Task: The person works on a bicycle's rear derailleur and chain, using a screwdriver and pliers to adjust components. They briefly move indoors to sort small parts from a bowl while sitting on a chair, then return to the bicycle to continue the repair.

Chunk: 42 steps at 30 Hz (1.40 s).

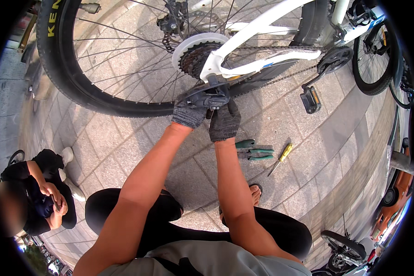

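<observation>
Both my hands wear dark grey knit gloves and meet at the rear derailleur (216, 97) of a white bicycle (250, 27). My left hand (188, 110) is closed around the derailleur's left side, its fingertips partly hidden. On the right side, my right hand (225, 122) has its fingers closed against the lower part of the same mechanism. Just above are the rusty cassette (198, 57) and its pale spoke guard (178, 54). The chain (285, 75) runs right toward the crank (338, 59). The big rear wheel (60, 76) fills the upper left.
Right of my forearm lie green-handled pliers (262, 154), a dark green handle (245, 143) and a yellow-handled screwdriver (286, 151) on the paving. A pedal (311, 100) hangs at upper right. Another person (37, 195) crouches at left. More bicycles (375, 60) stand along the right.
</observation>
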Available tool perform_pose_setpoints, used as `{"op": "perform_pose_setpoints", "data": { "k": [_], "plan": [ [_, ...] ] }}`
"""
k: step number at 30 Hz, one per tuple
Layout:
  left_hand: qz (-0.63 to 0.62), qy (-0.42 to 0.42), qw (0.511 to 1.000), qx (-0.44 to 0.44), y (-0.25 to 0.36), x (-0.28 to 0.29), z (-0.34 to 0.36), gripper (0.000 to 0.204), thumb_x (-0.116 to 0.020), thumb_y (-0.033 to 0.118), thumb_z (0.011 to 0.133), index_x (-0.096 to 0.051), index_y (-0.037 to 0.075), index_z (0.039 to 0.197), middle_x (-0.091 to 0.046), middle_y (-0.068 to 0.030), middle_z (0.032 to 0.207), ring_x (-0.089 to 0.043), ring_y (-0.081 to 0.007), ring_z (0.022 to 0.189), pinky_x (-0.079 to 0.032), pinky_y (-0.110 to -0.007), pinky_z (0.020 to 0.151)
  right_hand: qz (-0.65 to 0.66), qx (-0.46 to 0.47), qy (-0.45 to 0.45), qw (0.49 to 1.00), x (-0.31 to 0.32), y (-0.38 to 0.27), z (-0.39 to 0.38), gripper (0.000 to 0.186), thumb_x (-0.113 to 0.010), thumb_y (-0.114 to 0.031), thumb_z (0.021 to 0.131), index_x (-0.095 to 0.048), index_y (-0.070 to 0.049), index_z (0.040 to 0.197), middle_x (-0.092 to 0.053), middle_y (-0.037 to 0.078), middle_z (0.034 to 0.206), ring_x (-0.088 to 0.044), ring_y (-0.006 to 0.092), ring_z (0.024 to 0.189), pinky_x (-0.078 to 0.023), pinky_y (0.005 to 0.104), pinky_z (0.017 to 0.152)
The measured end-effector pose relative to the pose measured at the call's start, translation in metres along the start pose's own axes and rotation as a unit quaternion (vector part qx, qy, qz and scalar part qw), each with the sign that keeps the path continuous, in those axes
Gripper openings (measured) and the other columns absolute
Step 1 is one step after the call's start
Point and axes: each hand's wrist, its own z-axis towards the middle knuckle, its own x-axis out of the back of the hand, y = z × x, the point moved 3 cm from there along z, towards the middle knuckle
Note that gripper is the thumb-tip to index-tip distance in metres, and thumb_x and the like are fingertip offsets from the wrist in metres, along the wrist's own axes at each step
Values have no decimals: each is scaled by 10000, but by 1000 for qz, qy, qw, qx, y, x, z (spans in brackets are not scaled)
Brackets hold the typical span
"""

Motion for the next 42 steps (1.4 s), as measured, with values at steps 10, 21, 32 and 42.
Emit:
{"op": "perform_pose_setpoints", "data": {
  "k": [10, 21, 32, 42],
  "plan": [
    [-17, 31, 999, -16, 1, 1, 1, 223, -605, 180, 920, -742, 119, 1085, -750, -128, 1063, -711, -334, 1009, -566, -446, 897, -179, 62, -71, 979, 14, -14, 10, 292, -635, -101, 1035, -670, 15, 1302, -718, 81, 1183, -617, 143, 1058, -512, 321, 928],
    [-5, -13, 999, 36, -3, 0, 2, 303, -593, 209, 970, -716, 161, 1242, -728, -102, 1206, -707, -307, 1101, -571, -435, 924, -151, 53, -84, 983, 2, -21, 13, 295, -609, -117, 1055, -653, 12, 1316, -699, 76, 1227, -603, 143, 1094, -487, 319, 983],
    [-13, -1, 1000, -8, -6, 5, 2, 298, -613, 230, 964, -709, 147, 1234, -737, -121, 1192, -701, -319, 1120, -562, -445, 941, -187, 32, -54, 980, -1, -19, 12, 306, -589, -118, 1071, -652, 7, 1343, -699, 73, 1244, -603, 145, 1108, -487, 313, 983],
    [-82, -7, 996, 39, -11, 0, 5, 311, -647, 267, 950, -724, 142, 1223, -748, -131, 1177, -713, -317, 1116, -569, -432, 946, -170, 24, -51, 984, -10, -29, 8, 313, -601, -123, 1066, -639, 26, 1339, -698, 82, 1226, -611, 141, 1090, -500, 308, 972]
  ]
}}
